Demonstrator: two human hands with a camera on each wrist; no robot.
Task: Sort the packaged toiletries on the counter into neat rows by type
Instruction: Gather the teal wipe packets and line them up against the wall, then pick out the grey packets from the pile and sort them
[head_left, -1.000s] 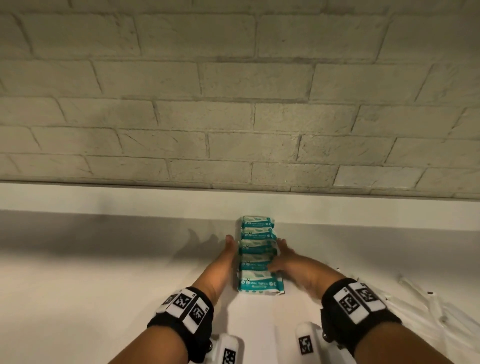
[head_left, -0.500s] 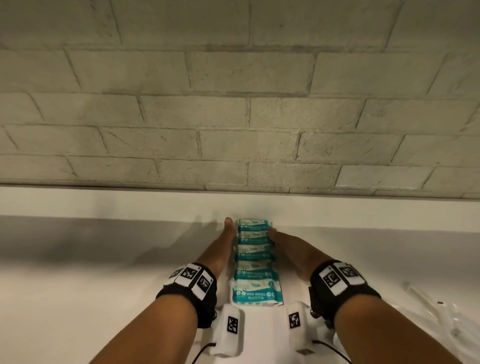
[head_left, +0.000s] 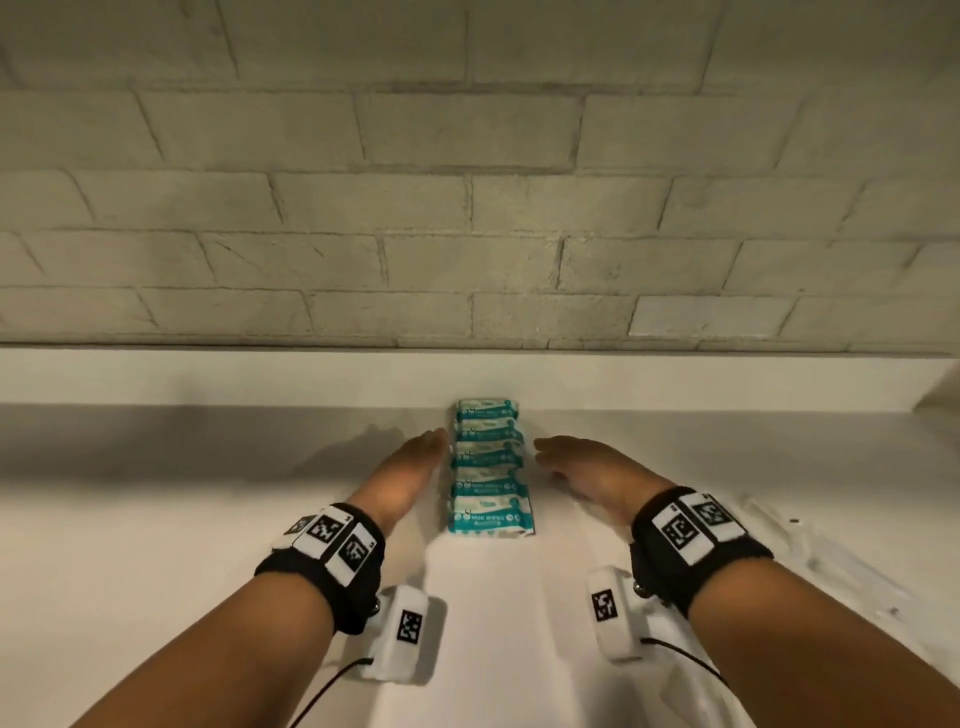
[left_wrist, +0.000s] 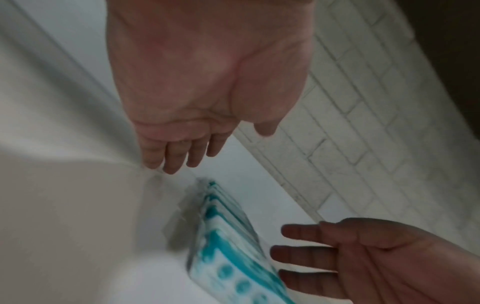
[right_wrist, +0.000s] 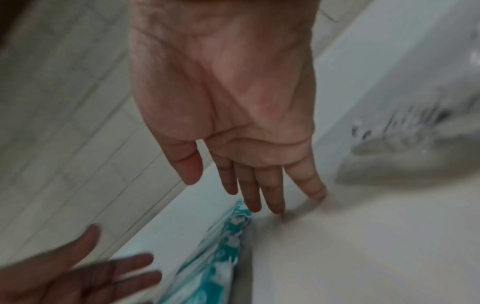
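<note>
On the white counter (head_left: 156, 519), the left hand (head_left: 410, 467) lies flat with straight fingers, holding nothing, just beside the row of wipe packets (head_left: 488, 467) running back to the brick wall (head_left: 467, 234). The right hand (head_left: 587, 467) is likewise spread and empty, near the row's other side. Clear wrappers (head_left: 810, 545) lie far right.

Bare forearms. Each wrist wears a black band (head_left: 322, 566) with white square-coded tags, plus a white camera block (head_left: 402, 631) bearing 1 coded tag and a black cable (head_left: 332, 680).
</note>
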